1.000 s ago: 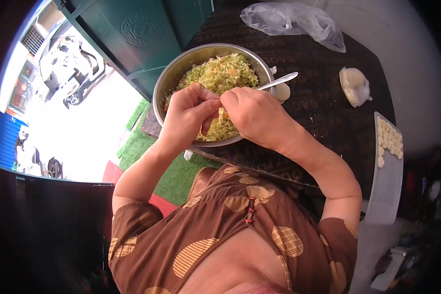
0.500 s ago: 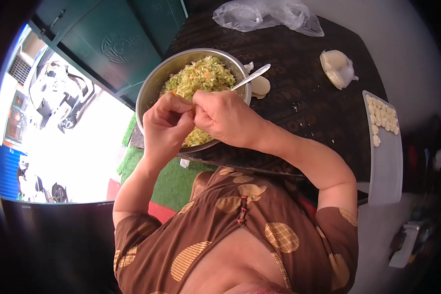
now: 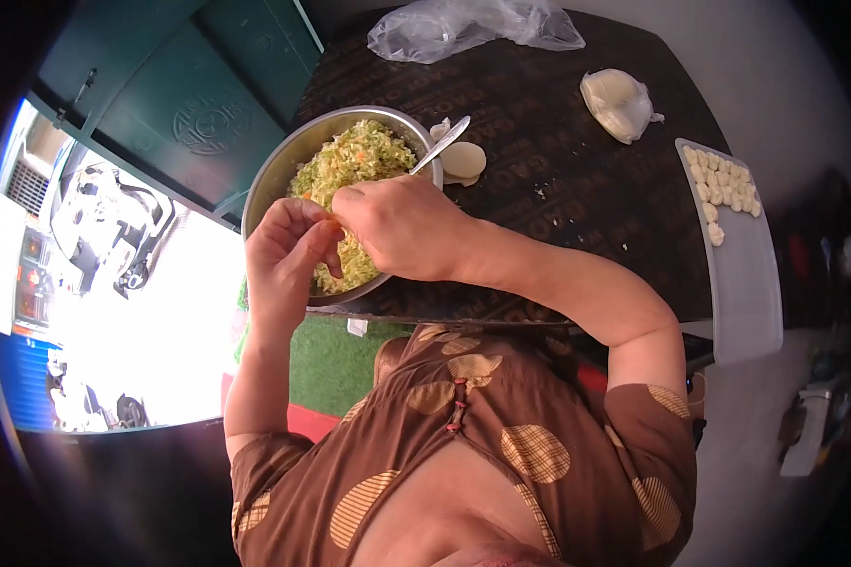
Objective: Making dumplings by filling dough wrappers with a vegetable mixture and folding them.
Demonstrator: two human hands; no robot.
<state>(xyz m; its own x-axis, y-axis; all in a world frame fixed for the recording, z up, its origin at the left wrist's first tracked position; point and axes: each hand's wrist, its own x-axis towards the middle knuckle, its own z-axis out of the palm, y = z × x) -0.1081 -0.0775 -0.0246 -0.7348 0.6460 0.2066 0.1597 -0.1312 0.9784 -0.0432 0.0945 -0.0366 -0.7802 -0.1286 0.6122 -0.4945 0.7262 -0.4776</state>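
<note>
Over the near part of a steel bowl (image 3: 258, 194), my left hand (image 3: 284, 248) and my right hand (image 3: 402, 229) meet, fingertips pinched together. Whatever they pinch is hidden behind the fingers. Chopped cabbage filling with orange bits (image 3: 357, 156) is heaped in the bowl. A metal spoon (image 3: 442, 144) leans out over the bowl's right rim, its handle just beyond my right hand. Beside that rim lie a few pale round dough wrappers (image 3: 464, 160) on the dark table.
A bagged stack of wrappers (image 3: 618, 106) lies at the far right. Several small dumplings (image 3: 725, 181) sit in rows at the far end of a white tray (image 3: 749, 283), which overhangs the right edge. A clear plastic bag (image 3: 473, 30) lies at the back; a green metal door (image 3: 180, 113) stands left.
My view has shifted, so the table things sit further left. My hands remain together over the bowl; the left thumb and fingers have changed position at the pinch.
</note>
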